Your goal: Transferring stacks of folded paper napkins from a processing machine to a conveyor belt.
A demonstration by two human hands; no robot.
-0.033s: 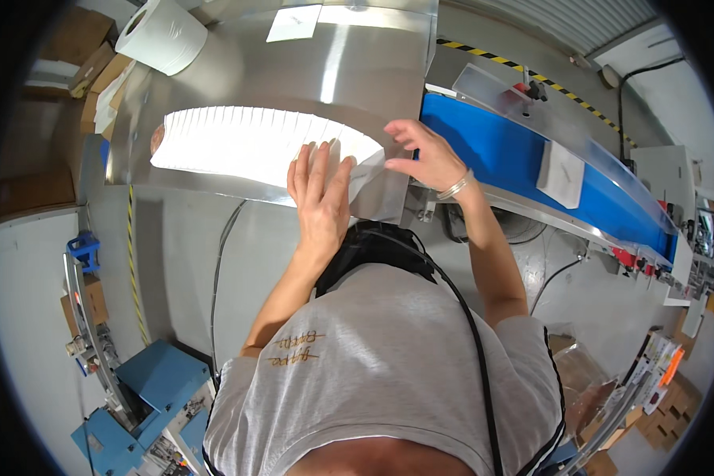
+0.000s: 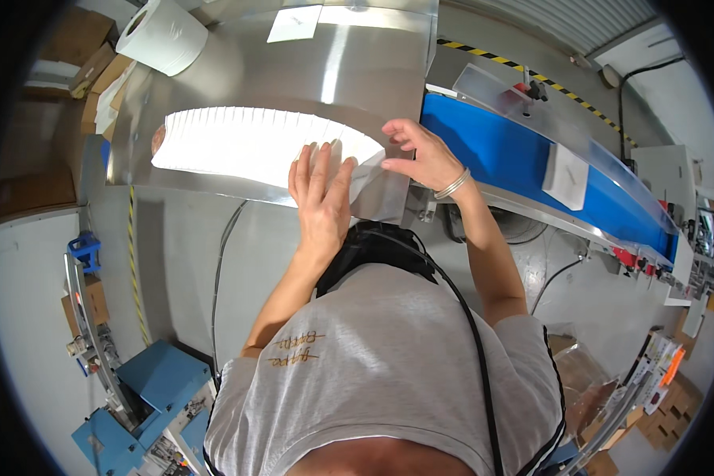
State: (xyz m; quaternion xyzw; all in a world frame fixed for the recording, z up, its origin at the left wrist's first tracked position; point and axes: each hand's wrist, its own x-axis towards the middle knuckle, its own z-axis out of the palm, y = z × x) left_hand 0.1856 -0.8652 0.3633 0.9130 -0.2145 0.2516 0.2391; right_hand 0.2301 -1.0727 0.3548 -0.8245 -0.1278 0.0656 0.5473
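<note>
A long row of overlapping flat white sheets or sachets (image 2: 230,139) fans across the shiny metal table (image 2: 238,83). My left hand (image 2: 322,194) lies on the right part of this row, fingers stretched and spread. Just beyond the row's right end, my right hand (image 2: 426,159) is in the air near the table's edge, thumb and fingers apart and nothing between them. A bangle circles that wrist. At the row's left end a brown, rounded thing (image 2: 158,143) touches the sheets. One flat white piece (image 2: 566,176) rides on the blue conveyor belt (image 2: 484,131) to the right.
A big white paper roll (image 2: 170,44) stands at the table's far left, and a printed white sheet (image 2: 294,23) lies at the back. The conveyor has a clear side guard (image 2: 492,83). Black cables (image 2: 224,246) trail over the floor. Blue machine boxes (image 2: 163,373) stand lower left.
The white piece on the blue belt has shifted slightly to the right, away from the table. My right hand has moved very slightly left. My left hand stays in place on the row.
</note>
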